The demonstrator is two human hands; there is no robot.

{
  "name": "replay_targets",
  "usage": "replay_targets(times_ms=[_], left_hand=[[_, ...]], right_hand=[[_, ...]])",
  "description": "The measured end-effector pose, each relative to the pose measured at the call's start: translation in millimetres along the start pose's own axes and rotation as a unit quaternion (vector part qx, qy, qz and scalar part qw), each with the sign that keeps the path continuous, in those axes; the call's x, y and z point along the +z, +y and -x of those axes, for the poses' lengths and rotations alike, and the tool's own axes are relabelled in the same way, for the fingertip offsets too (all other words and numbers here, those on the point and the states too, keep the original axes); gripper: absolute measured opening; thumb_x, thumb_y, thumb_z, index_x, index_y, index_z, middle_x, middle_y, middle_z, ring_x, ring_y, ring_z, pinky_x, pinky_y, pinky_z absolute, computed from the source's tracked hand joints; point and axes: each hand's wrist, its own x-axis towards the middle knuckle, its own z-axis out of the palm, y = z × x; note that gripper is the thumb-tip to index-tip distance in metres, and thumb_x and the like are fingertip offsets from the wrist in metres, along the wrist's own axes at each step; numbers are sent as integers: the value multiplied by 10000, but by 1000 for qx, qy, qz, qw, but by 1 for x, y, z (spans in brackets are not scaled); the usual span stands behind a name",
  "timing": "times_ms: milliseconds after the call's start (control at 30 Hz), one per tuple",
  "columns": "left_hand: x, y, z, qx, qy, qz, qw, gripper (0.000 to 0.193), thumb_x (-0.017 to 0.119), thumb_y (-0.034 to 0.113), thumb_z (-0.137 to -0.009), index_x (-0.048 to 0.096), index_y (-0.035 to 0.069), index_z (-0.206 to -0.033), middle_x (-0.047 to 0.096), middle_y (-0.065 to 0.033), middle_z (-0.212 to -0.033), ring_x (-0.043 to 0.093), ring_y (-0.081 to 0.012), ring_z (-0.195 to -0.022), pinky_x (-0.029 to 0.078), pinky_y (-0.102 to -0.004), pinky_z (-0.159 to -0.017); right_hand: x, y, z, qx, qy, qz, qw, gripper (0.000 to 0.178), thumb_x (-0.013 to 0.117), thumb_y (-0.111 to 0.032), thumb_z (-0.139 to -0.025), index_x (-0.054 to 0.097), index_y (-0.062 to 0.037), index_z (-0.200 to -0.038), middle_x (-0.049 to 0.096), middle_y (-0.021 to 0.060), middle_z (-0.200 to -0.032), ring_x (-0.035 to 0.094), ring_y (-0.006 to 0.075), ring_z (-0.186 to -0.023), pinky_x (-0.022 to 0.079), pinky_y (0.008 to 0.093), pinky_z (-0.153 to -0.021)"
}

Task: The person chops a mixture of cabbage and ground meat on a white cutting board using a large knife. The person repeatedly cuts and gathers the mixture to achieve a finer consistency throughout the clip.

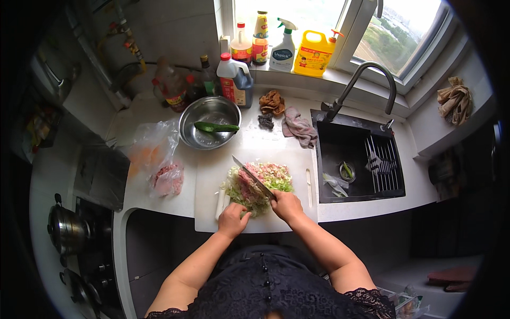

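Note:
My right hand (287, 206) is wrapped round the handle of a kitchen knife (256, 180). Its blade slants up and leftward across a pile of pink minced meat (265, 173) and chopped pale-green vegetable (249, 201). Under the pile lies a white cutting board (209, 173) with a slot at each side. My left hand (232, 220) rests at the near left edge of the pile, fingers bent and thumb apart from them. I see nothing held in it, though its fingertips are partly hidden.
A steel bowl (186, 129) holding a cucumber (217, 127) stands behind the board. Left of it are plastic bags (154, 143) and meat in a bag (167, 179). A black sink (332, 154) is at right, with a rag (299, 127) nearby. Bottles (236, 80) line the back.

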Motion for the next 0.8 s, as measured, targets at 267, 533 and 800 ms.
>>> replay_targets(times_ms=[267,533,800], left_hand=[[-7,-3,5,-35,-15,23,999,173,741,204,-737,632,90,-807,612,-86,-834,610,-296,-766,499,-394,-652],[-2,-4,3,-43,-20,21,999,166,737,198,-734,636,96,-818,613,-82,-851,610,-299,-804,502,-397,-675],[6,13,-12,27,18,-15,999,173,729,179,-727,637,106,-853,601,-63,-883,602,-277,-840,501,-382,-703]], right_hand=[[4,14,-7,13,31,17,999,278,546,-208,-799,670,-204,-1048,666,175,-868,630,375,-843,504,470,-771],[14,23,-11,37,15,23,999,292,548,-217,-823,654,-210,-1096,673,163,-910,635,363,-883,504,465,-790],[11,25,-4,58,30,17,998,288,553,-216,-805,662,-187,-1069,667,179,-893,627,377,-875,498,477,-790]])
